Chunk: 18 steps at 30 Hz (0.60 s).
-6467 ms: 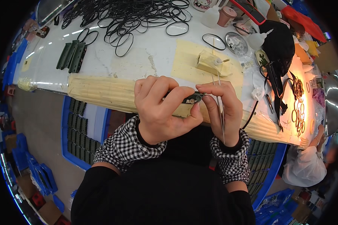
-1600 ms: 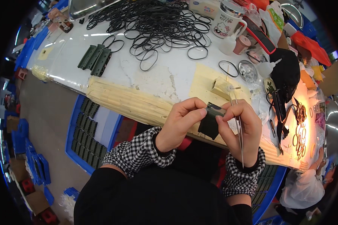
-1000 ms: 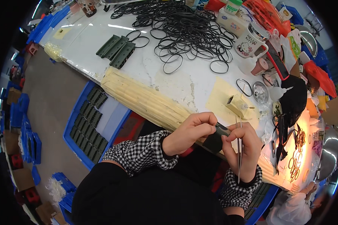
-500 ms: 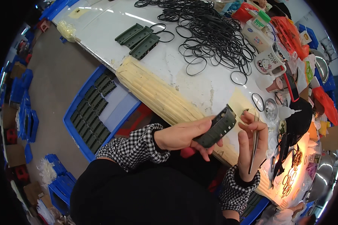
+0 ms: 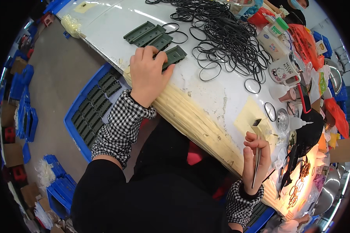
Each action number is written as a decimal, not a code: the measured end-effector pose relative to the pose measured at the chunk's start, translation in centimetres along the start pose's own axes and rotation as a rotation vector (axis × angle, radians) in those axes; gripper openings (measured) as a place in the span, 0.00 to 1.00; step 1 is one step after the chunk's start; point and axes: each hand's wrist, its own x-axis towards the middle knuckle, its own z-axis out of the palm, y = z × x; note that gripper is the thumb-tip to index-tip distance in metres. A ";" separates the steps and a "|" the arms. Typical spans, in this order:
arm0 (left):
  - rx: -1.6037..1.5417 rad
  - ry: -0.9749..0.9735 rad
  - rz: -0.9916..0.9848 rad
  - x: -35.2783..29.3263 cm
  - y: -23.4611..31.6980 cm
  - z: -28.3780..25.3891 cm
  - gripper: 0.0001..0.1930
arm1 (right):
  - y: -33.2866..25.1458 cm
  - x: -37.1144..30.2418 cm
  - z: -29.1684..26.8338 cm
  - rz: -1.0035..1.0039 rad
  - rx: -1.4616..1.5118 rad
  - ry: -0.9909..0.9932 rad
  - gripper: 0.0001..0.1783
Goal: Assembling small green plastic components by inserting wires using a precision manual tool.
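Note:
At the table's near edge, my left hand (image 5: 148, 73) reaches forward, its fingers and thumb closed on a dark green trough-shaped plastic part (image 5: 175, 56). The hand hides part of that piece. Just beyond it, similar green parts (image 5: 149, 35) lie side by side on the white table. My right hand (image 5: 256, 161) is raised near the padded edge on the right, with metal tweezers (image 5: 257, 157) held between its fingers and pointing down toward the wrist. A small dark piece (image 5: 256, 122) sits on a pale yellow block close to its fingertips.
A large tangle of black rubber rings (image 5: 225, 42) covers the far middle of the table. Cream padding (image 5: 194, 120) runs along the near edge. Below left stands a blue crate (image 5: 72, 112) with rows of green parts. A white mug (image 5: 286, 70) and bottles crowd the right.
My left hand has moved from in front of me to the far left, carrying the green part down to the table beside the others. The right hand, with tweezers, has shifted slightly.

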 end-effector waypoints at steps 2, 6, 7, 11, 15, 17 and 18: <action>0.023 0.022 -0.008 0.3 -1.0 0.3 0.12 | 0.1 -0.2 -0.1 0.024 -0.001 -0.003 0.08; 0.059 0.011 -0.065 0.8 -3.4 1.2 0.14 | 0.6 -0.4 0.2 0.036 0.002 -0.021 0.08; 0.088 0.025 -0.085 1.0 -4.1 1.6 0.14 | 0.7 -0.5 0.3 0.039 0.004 -0.025 0.08; 0.061 0.062 -0.060 1.5 -5.9 1.2 0.17 | 1.1 -0.7 0.1 0.047 0.002 -0.042 0.07; 0.009 -0.032 0.190 5.2 -6.3 1.6 0.24 | 1.3 -0.6 -0.2 0.058 0.007 -0.042 0.07; 0.114 -0.121 0.303 7.7 -6.3 3.5 0.26 | 1.1 -0.5 -0.2 0.053 0.005 -0.038 0.07; 0.154 -0.319 0.270 9.4 -5.8 4.0 0.23 | 1.0 -0.5 -0.1 0.048 0.010 -0.034 0.07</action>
